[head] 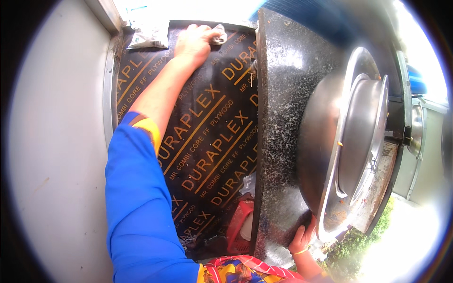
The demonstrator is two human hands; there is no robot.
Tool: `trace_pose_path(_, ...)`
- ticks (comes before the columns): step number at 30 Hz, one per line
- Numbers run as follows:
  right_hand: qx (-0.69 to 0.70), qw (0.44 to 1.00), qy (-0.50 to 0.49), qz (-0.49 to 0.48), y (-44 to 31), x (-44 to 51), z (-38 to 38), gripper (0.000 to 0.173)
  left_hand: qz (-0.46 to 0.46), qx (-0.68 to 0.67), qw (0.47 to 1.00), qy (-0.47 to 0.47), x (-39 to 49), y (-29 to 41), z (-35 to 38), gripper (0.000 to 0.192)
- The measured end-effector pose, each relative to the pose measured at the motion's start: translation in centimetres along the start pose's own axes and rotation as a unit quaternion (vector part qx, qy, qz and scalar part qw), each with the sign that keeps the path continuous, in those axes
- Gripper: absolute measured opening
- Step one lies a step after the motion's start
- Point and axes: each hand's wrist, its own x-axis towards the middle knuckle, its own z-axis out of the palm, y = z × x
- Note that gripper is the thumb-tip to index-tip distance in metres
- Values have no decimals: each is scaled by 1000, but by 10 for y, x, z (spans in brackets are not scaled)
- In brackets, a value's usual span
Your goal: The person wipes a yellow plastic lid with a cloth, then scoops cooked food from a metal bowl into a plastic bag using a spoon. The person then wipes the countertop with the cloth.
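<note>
At the far end of the plywood panel (212, 141), my left hand (194, 44) is shut on a crumpled whitish cloth (218, 35) that touches the dark printed surface. My blue-sleeved arm stretches over the panel. A white plastic packet (148, 35) lies just left of that hand. My right hand (303, 236) is low at the right, by the outer side of a large metal basin (320, 141). Its thumb stands apart, while the rim hides its fingertips, so its grip is unclear. A smaller metal bowl (364, 116) sits inside the basin, with a metal utensil (341, 189) beside it.
A dark speckled stone counter (279, 106) runs along the panel's right side, under the basin. A red plastic basket (238, 226) and a clear plastic bag (248, 184) lie near me. A pale wall (60, 141) bounds the left. Grass (348, 244) shows at the lower right.
</note>
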Motion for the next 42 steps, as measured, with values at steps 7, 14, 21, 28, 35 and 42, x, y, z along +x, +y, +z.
trace_pose_path(7, 12, 1000, 0, 6, -1, 0, 1, 60, -185, 62, 980, 48, -3, 12, 11, 35)
trace_pose_path(14, -12, 1000, 0, -8, -27, 10, -2, 62, -72, 52, 989, 118, -15, 13, 32, 26)
trace_pose_path(21, 41, 999, -9, -7, -43, 26, -1, 61, 27, 40, 998, 40, -50, 49, 50, 25)
trace_pose_path(28, -41, 997, 17, -61, -46, 28, -3, 60, 110, -77, 991, -8, -144, 119, 40, 34)
trace_pose_path(35, -84, 995, 20, -58, -35, 21, -6, 57, 181, -185, 961, -95, -237, 156, 9, 31)
trace_pose_path(42, -78, 991, 56, -93, -26, 21, -3, 56, 153, -180, 966, -104, -349, 183, -35, 35)
